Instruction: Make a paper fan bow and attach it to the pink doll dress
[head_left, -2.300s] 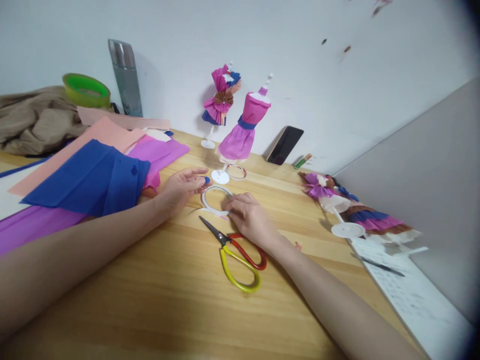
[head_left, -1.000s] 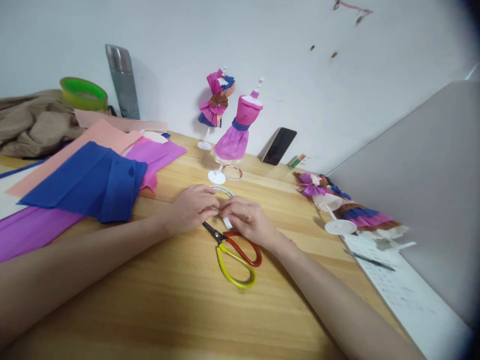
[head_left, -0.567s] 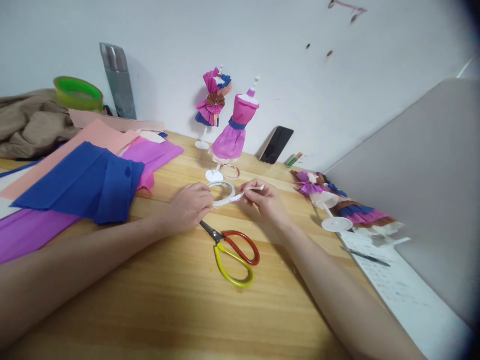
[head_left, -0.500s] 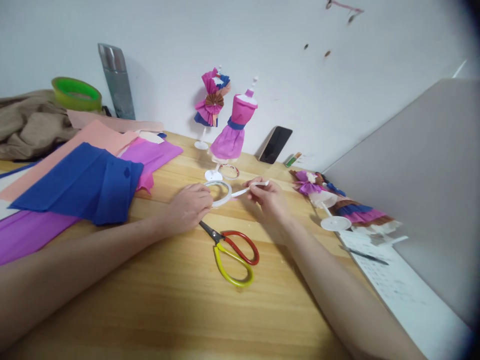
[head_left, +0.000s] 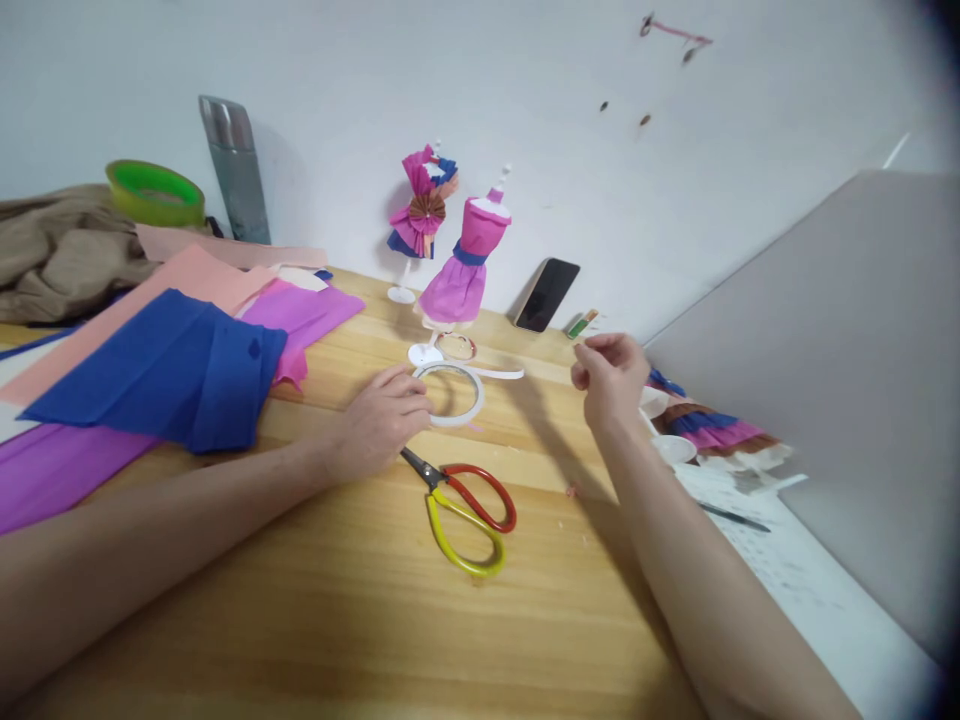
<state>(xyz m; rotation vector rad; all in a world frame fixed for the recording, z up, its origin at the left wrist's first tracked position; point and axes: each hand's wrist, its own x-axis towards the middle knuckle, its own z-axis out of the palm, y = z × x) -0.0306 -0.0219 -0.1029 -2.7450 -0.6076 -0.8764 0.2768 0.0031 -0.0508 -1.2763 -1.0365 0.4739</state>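
Note:
A white roll of double-sided tape (head_left: 471, 409) lies flat on the wooden table (head_left: 360, 600). My left hand (head_left: 382, 418) is closed on the roll's left rim and holds it down. A peeled white strip (head_left: 501, 374) trails from the roll to the right, its end free. My right hand (head_left: 609, 376) hovers above the table to the right of that strip, thumb and fingers pinched together; whatever is between them is too small to make out. Scissors with red and yellow handles (head_left: 466, 506) lie just in front of the roll.
Two small mannequins in pink paper dresses (head_left: 459, 276) stand behind the roll, with a phone (head_left: 547, 294) leaning on the wall. Blue, purple and pink crepe sheets (head_left: 169, 362) cover the left. A third dressed mannequin (head_left: 716, 440), a pen and a white sheet lie at the right.
My right hand pulled a strip off the roll toward the right, then left the strip and rose further right. My left hand stayed on the roll.

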